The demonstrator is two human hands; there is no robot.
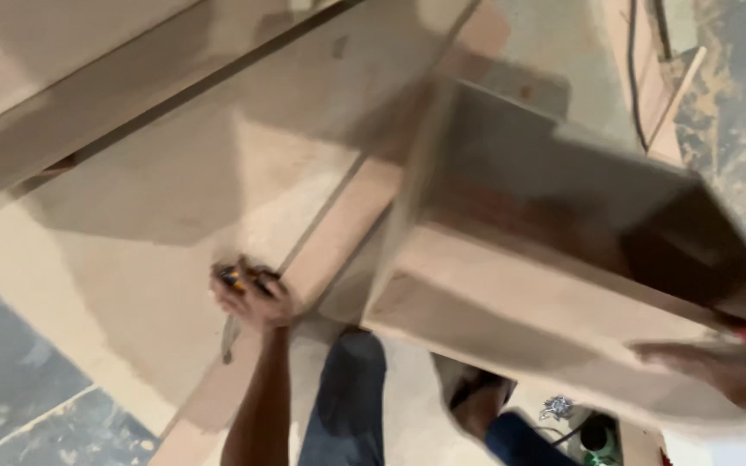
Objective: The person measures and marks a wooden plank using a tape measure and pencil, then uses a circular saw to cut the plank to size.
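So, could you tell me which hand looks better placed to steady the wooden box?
The right hand, probably: it already lies against the box at its near corner. The left hand is apart from it, over the flat board, and closed around a small dark and yellow object.

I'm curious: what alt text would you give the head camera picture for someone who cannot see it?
Blurred view down onto a person's two hands at pale wooden boards: the left hand grips a small dark and yellow object, and the right hand steadies an open wooden box frame. Below are the person's legs in dark trousers and a dusty floor.
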